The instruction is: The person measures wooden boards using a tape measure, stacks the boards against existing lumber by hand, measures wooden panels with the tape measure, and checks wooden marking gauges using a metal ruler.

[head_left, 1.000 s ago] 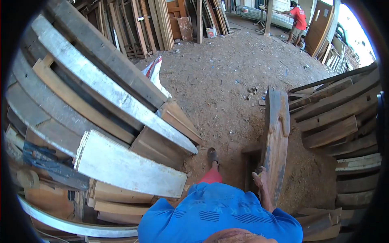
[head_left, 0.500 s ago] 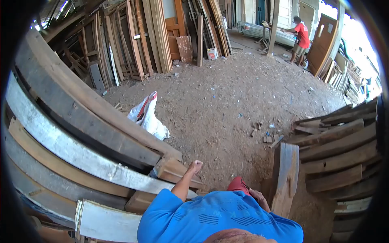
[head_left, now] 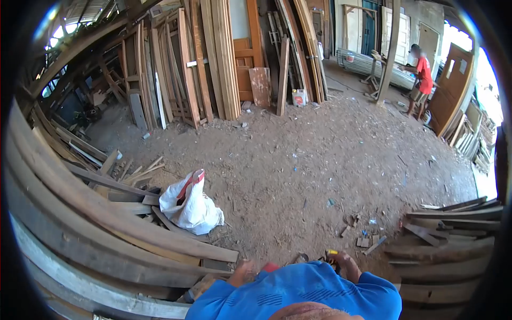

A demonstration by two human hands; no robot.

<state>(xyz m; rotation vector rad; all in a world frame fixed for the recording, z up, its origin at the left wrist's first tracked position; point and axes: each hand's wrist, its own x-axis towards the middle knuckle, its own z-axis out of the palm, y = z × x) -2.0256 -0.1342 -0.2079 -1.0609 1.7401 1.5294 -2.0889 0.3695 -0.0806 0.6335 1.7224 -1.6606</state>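
Observation:
My left hand point(head_left: 243, 271) is low in the view beside the ends of the stacked planks point(head_left: 160, 242); its fingers are blurred and partly hidden, so their state is unclear. My right hand point(head_left: 346, 265) is in front of the blue shirt, with its fingers round a small black and yellow object point(head_left: 333, 253). A bit of red cloth point(head_left: 271, 266) shows between the hands at the shirt's edge. Left of centre, a white sack point(head_left: 194, 210) with a red stripe stands on the dirt floor near the planks.
Boards and frames point(head_left: 218, 64) lean along the back. A person in a red shirt point(head_left: 424, 74) bends near a post point(head_left: 391, 53) and a brown door point(head_left: 453, 88). More timber point(head_left: 453, 250) is piled at the right. Wood scraps point(head_left: 362, 241) lie on the floor.
The view has tilted up and shifted. My left hand is now lower and closer to the shirt. The black and yellow object now shows at my right hand. The thick upright plank has left view.

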